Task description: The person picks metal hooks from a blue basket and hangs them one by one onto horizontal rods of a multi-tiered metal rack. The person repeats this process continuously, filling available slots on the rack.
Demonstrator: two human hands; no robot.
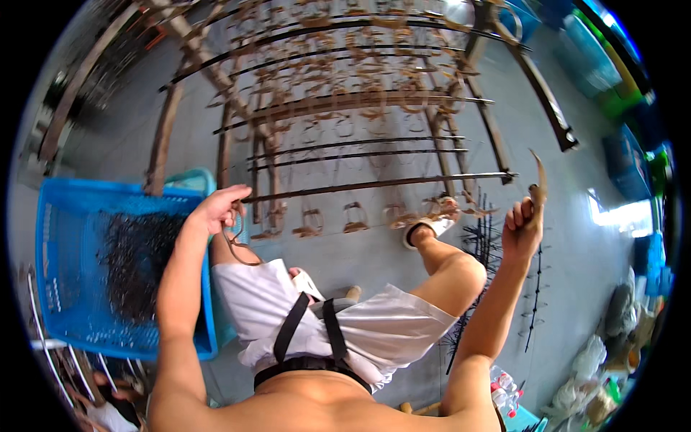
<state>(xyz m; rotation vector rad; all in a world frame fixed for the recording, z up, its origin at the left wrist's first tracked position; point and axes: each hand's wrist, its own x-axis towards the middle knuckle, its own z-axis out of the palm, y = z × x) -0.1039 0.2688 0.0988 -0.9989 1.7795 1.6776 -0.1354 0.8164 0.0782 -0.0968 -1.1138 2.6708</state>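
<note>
My left hand (218, 209) is at the left end of the lowest dark rod (372, 186) of a wooden rack. A thin, dark curved piece (233, 249) hangs from its fingers above my left knee; what it is made of I cannot tell. Out to the right, my right hand (522, 229) is raised and closed around a brown, curved, horn-like piece (540, 181), whose pointed tip stands up above the fist. Many brown curved pieces (355, 217) hang in rows from the rack's rods.
A blue plastic basket (70, 184) with a heap of dark thin pieces (143, 264) stands at my left. The wooden rack frame (162, 135) rises ahead. Dark rods with hooks (480, 237) lie right of my knee. Plastic bags (588, 359) and bottles (505, 386) lie at lower right.
</note>
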